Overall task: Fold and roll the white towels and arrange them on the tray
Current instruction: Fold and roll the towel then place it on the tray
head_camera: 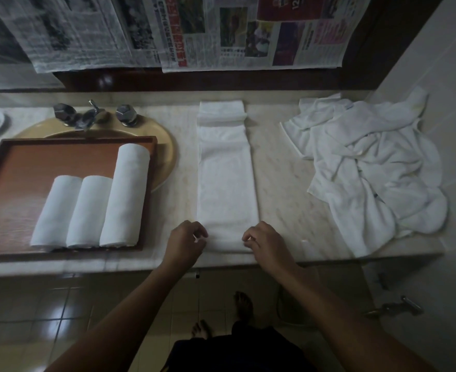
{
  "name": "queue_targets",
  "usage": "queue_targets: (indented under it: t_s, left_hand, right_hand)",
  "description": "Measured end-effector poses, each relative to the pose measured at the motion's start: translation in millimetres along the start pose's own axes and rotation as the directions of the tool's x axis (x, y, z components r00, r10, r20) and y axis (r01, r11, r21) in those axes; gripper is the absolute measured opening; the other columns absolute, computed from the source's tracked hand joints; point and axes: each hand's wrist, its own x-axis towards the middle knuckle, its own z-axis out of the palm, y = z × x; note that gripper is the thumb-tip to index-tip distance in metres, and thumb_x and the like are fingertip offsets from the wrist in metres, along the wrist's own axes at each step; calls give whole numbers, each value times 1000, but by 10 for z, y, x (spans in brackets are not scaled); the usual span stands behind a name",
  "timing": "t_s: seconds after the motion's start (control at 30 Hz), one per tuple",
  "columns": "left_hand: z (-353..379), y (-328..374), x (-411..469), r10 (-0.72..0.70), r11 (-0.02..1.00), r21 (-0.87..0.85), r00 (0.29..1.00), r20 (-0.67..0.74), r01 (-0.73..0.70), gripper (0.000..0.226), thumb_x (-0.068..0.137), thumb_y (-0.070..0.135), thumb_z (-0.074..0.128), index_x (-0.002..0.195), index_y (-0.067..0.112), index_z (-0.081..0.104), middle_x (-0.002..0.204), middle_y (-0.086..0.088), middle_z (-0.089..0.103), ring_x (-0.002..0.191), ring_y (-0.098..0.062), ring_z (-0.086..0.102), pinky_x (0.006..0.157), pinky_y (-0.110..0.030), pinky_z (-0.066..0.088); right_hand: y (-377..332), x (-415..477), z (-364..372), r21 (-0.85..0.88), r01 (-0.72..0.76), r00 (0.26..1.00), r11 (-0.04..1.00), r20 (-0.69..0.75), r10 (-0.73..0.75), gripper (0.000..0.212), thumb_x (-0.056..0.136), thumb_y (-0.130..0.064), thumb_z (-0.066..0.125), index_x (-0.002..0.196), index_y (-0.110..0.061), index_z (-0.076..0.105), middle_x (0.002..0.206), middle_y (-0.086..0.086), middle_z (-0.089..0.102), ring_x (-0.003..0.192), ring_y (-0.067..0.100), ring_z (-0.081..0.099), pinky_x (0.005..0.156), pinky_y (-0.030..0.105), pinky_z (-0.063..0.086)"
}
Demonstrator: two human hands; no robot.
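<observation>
I see the towel (226, 183) lying folded as a long strip on the tabletop (280, 183). It runs away from me, and its far end is doubled back on itself. Left hand (188, 241) and right hand (264, 241) are at the near end, one at each corner, fingers curled and pinching the edge.

Left of the strip, the tray (20, 167) rests partly over the sink (165, 146). It holds three rolls (90, 210) side by side and touching, the rightmost longest. Right of the strip and apart from it is a crumpled pile (369, 167) of white towels. The tap (90, 116) is behind the tray.
</observation>
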Motion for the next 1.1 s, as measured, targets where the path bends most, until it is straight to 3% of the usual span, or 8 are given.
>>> queue_targets:
  t_s: [0.17,0.3,0.47,0.6,0.77,0.87,0.93,1.1]
  left_hand:
    - [182,-25,-149,344,888,301,937,66,-347,26,82,-9,65,93,12,73,88,-2,63,81,-20,54,62,-34,49]
    - [257,-125,-240,381,853,354,921,81,-384,36,71,-8,68,102,10,70,94,-3,62,81,-22,52,66,-36,49]
    - [200,-145,-192,392,852,333,914,104,-404,47,67,-14,64,108,10,69,98,-4,61,85,-25,53,67,-39,51]
    - [121,-118,-134,313,915,240,946,84,-324,38,71,-11,67,103,8,73,94,-6,69,89,-28,60,71,-41,54]
    - [-52,-52,-138,86,995,46,991,107,-91,29,83,10,70,109,20,78,103,8,76,98,-10,65,88,-26,52]
    - [-134,-92,-85,-28,998,-58,994,110,34,18,82,18,78,98,26,79,91,13,76,85,1,68,75,-15,50]
    - [-158,-120,-53,-121,980,-142,986,114,137,16,80,19,84,93,26,77,85,11,75,82,-1,68,70,-18,49]
    - [-112,-127,0,-285,898,-316,952,113,306,12,79,15,86,84,21,77,76,2,74,70,-13,65,64,-26,47]
  right_hand:
    - [12,-111,145,-179,135,990,975,-19,-141,22,90,1,68,108,-12,73,103,1,60,95,19,57,74,34,55]
    - [0,-199,84,-234,227,972,945,-1,-234,30,88,-6,59,117,-10,67,109,5,57,95,26,52,79,37,49]
    - [14,-177,54,-286,218,976,933,55,-211,47,77,-4,58,122,-16,63,116,3,55,99,26,52,79,39,48]
    - [28,-125,-9,-308,174,984,935,75,-159,47,79,-1,64,121,-22,66,117,-4,62,106,24,55,83,36,43]
    - [55,-105,-123,-154,25,996,988,94,-11,29,96,-12,64,121,-27,65,121,-13,67,115,15,57,98,39,42]
    - [95,-105,-163,19,-49,996,999,73,47,24,96,-14,68,116,-28,67,114,-15,68,108,3,62,97,39,52]
    - [109,-76,-172,93,-74,996,993,45,71,18,94,-16,71,109,-26,69,107,-14,67,100,-4,62,92,33,55]
    - [75,-39,-68,-18,8,994,1000,-108,-10,18,88,-6,71,97,-21,74,98,-7,61,95,13,53,80,29,48]
